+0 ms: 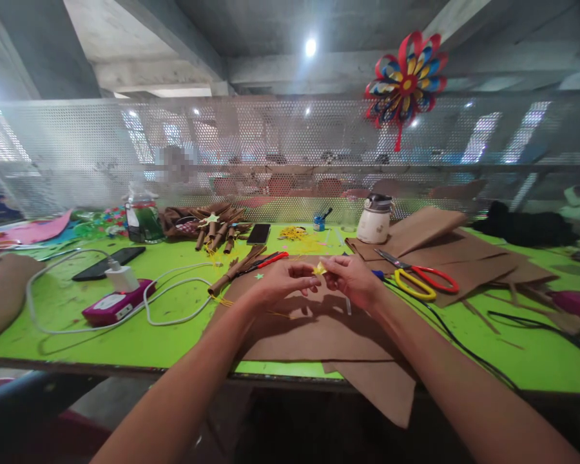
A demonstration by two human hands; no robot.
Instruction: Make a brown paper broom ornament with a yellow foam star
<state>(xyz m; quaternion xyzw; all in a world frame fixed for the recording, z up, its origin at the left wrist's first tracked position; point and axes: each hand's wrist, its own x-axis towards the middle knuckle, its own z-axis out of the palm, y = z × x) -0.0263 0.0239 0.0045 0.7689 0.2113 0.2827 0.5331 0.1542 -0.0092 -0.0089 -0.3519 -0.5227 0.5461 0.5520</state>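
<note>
A small yellow star (320,269), which looks like paper, is pinched in the fingertips of my right hand (355,280) above the brown paper. My left hand (287,283) is just left of it, its fingers half curled and apart. The left fingertips are close to the star; whether they touch it I cannot tell. Brown paper sheets (280,335) lie under both hands. Left of them are a rolled brown paper stick (232,274) with yellow string, a small green star (260,276) and red-handled scissors (265,261). Larger scissors (415,277) with red and yellow handles lie to the right.
A purple power strip (120,303) with a white charger and cable is at left, near a black phone (109,264) and another person's arm (2,290). Behind stand paper rolls (215,232), a blue jar (319,223) and a white bottle (374,222). Black cable (454,328) runs right.
</note>
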